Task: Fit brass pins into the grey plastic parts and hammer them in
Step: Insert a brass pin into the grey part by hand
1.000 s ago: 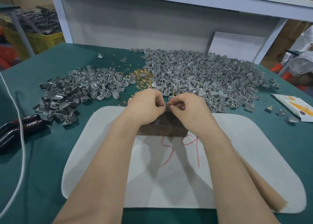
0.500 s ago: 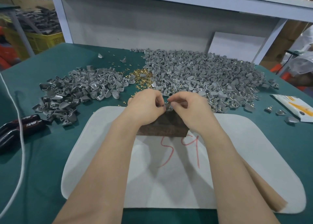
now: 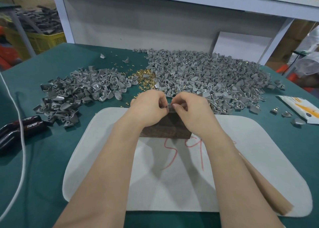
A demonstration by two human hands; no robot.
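My left hand [image 3: 149, 107] and my right hand [image 3: 189, 109] meet fingertip to fingertip over the far edge of a dark brown block [image 3: 165, 130]. Between them they pinch one small grey plastic part [image 3: 170, 106], mostly hidden by the fingers. Any brass pin in the part cannot be seen. A heap of loose brass pins [image 3: 144, 77] lies just beyond the hands. To the left spreads a pile of darker grey parts [image 3: 81, 93], to the right a large pile of lighter grey parts [image 3: 212, 77].
The block sits on a white pad [image 3: 259, 158] with red marks, on a green table [image 3: 43, 167]. Black "TAPER" handles [image 3: 20, 126] and a white cable [image 3: 20, 151] lie left. A wooden handle [image 3: 269, 189] pokes out under my right forearm. A white-orange packet [image 3: 300, 108] lies right.
My right hand's fingers shifted slightly on the grey part; both hands stay over the block's far edge.
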